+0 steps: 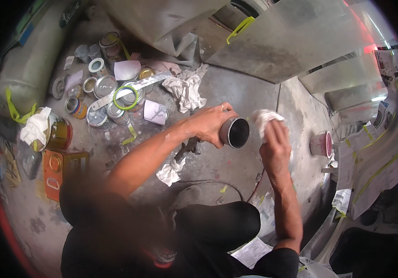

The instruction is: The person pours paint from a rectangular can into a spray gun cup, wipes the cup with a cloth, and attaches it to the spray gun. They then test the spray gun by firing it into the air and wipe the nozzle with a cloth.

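Note:
My left hand [213,124] is wrapped round a dark metal cup [238,133], tilted so its round mouth faces right and up; the inside looks dark. Below that hand a dark grey metal part [189,147] shows, and I cannot tell whether it joins the cup. Just right of the cup, my right hand [275,146] grips a crumpled white rag [268,118], apart from the cup's rim. Another white rag [186,88] lies on the floor beyond my left hand. A smaller crumpled white wad [171,172] is under my left forearm.
Several paint cans [105,86] cluster at the far left, with a flat stir stick [131,90] and a green tape ring [125,97] on them. An orange rectangular tin [53,173] stands left. A pink-stained cup [321,143] sits right, near papered panels [375,171]. A hose [217,181] crosses the floor.

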The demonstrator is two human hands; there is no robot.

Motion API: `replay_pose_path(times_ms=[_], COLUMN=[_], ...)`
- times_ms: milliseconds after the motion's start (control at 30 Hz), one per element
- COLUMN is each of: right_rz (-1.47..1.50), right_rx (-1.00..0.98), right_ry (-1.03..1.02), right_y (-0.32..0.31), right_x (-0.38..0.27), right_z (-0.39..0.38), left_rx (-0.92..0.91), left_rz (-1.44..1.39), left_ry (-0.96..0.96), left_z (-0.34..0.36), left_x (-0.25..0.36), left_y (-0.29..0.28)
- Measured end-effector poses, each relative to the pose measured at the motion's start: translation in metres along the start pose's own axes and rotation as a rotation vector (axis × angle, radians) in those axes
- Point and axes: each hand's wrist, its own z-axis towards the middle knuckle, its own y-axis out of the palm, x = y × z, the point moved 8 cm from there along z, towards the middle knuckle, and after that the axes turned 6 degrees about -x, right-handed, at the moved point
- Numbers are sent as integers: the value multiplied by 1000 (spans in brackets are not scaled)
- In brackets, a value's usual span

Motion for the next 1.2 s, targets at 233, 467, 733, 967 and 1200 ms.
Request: replay_pose_path(times_ms=[233, 467, 733, 967, 1200], right_rz=[474, 502, -40, -103, 167], right_rx=[-116, -138, -278, -300, -359], right_ry=[153, 153, -580, -517, 448], right_y=[37, 60, 49, 74, 103], right_x=[-13, -11, -71, -59, 23], right_z=[17, 3, 18, 8, 18], left_rx=[-3, -127, -325, -191, 58], left_rz=[-84, 24, -379, -516, 155], left_ry=[30, 92, 264, 158, -187], left_z=[6, -5, -16, -10, -5], left_x=[-5, -3, 5, -25, -34], left_y=[-18, 4, 29, 51, 15])
